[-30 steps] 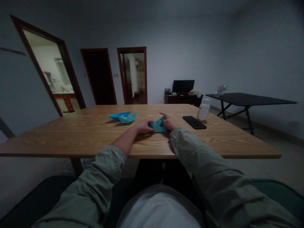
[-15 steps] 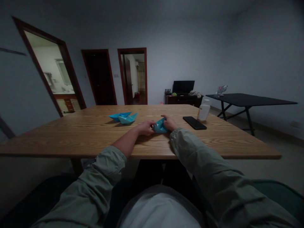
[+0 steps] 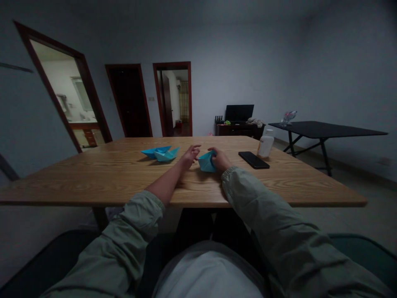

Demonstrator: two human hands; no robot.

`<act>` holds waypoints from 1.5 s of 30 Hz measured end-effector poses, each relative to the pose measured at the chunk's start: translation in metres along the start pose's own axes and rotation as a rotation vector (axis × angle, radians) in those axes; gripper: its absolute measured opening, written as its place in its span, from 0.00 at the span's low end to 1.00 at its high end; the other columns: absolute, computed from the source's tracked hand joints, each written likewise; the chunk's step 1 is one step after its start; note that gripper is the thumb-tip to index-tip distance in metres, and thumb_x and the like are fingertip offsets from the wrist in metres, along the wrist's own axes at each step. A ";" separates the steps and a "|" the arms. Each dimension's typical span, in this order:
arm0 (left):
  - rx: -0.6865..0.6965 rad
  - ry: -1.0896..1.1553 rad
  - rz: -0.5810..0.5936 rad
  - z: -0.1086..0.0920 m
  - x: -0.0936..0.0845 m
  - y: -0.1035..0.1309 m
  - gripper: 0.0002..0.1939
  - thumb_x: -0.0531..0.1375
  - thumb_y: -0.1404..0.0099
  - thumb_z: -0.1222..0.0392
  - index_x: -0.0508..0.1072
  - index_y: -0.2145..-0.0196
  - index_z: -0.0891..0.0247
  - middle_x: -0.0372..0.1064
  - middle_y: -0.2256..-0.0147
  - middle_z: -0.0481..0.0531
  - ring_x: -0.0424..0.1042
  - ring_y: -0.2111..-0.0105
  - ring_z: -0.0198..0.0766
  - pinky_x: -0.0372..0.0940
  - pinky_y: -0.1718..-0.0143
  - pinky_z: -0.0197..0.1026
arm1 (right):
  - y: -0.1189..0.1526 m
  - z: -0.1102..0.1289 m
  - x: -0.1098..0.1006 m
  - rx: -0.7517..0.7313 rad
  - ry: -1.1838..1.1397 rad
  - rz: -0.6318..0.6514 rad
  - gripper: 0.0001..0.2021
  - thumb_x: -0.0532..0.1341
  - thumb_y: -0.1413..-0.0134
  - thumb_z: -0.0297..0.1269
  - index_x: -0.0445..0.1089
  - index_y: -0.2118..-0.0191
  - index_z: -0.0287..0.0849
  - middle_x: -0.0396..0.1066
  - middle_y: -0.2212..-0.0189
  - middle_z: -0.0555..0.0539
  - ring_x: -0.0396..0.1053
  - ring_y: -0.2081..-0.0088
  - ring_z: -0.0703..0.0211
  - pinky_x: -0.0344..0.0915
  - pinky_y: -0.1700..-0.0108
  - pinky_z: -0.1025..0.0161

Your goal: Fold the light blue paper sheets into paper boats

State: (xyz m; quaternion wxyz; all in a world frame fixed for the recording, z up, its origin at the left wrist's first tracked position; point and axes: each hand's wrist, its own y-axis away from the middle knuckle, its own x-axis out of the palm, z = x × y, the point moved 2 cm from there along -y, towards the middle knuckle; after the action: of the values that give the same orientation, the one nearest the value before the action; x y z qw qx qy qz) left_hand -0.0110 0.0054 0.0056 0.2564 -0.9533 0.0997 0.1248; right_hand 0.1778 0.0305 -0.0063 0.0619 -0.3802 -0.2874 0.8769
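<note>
Brown wood grain runs between the hands and the near edge of a table (image 3: 105,178) at six o'clock, widening toward the left corner at eight. Two blue paper boats (image 3: 166,156) sit at ten o'clock from the hands; a black phone (image 3: 253,160) lies at three, a white bottle (image 3: 265,146) just beyond at two. At centre, a person's right hand (image 3: 221,160) grips a folded blue paper (image 3: 206,162); the left hand (image 3: 188,158), fingers parted, hangs just beside it, any contact unclear.

L hand (image 3: 188,158): fingers (image 3: 196,147) loose, apart | R hand (image 3: 221,160): fingers curled | arms (image 3: 165,183) fwd
</note>
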 end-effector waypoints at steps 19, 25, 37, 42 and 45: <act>-0.367 0.111 0.034 -0.002 0.004 0.007 0.08 0.59 0.45 0.63 0.70 0.65 0.63 0.68 0.73 0.50 0.69 0.73 0.37 0.66 0.74 0.37 | 0.014 0.048 -0.008 -0.308 0.007 -0.124 0.20 0.49 0.43 0.26 0.68 0.48 0.41 0.72 0.69 0.47 0.66 0.71 0.60 0.60 0.65 0.66; -0.351 0.066 -0.110 0.011 -0.006 -0.001 0.08 0.59 0.46 0.65 0.70 0.66 0.63 0.68 0.73 0.49 0.68 0.74 0.36 0.66 0.74 0.36 | 0.016 0.054 -0.010 -0.413 -0.014 -0.205 0.23 0.55 0.47 0.29 0.62 0.44 0.42 0.67 0.53 0.41 0.67 0.60 0.56 0.65 0.59 0.61; -0.382 0.172 -0.150 0.015 -0.013 -0.010 0.10 0.58 0.45 0.59 0.71 0.65 0.63 0.69 0.72 0.51 0.69 0.75 0.38 0.69 0.73 0.42 | 0.020 0.052 -0.002 -0.416 0.044 -0.003 0.19 0.63 0.49 0.40 0.67 0.50 0.44 0.73 0.65 0.50 0.67 0.71 0.64 0.62 0.66 0.65; -0.366 0.214 -0.135 0.014 -0.015 -0.010 0.09 0.58 0.45 0.56 0.70 0.67 0.63 0.68 0.71 0.51 0.70 0.72 0.40 0.69 0.72 0.44 | 0.020 0.053 -0.003 -0.408 -0.010 0.025 0.26 0.63 0.49 0.41 0.63 0.44 0.44 0.74 0.60 0.48 0.70 0.70 0.63 0.65 0.63 0.64; -0.377 0.206 -0.134 0.015 -0.014 -0.010 0.09 0.58 0.45 0.56 0.69 0.67 0.62 0.69 0.71 0.51 0.70 0.73 0.40 0.68 0.72 0.45 | 0.021 0.055 -0.003 -0.416 -0.011 0.047 0.28 0.64 0.49 0.44 0.63 0.42 0.45 0.74 0.60 0.47 0.71 0.68 0.61 0.67 0.62 0.63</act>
State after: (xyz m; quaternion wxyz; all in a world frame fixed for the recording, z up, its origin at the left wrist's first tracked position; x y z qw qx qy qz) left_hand -0.0249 0.0235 0.0019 0.0698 -0.9965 0.0366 0.0260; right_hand 0.1433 -0.0134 0.0137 -0.0400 -0.3864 -0.4538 0.8020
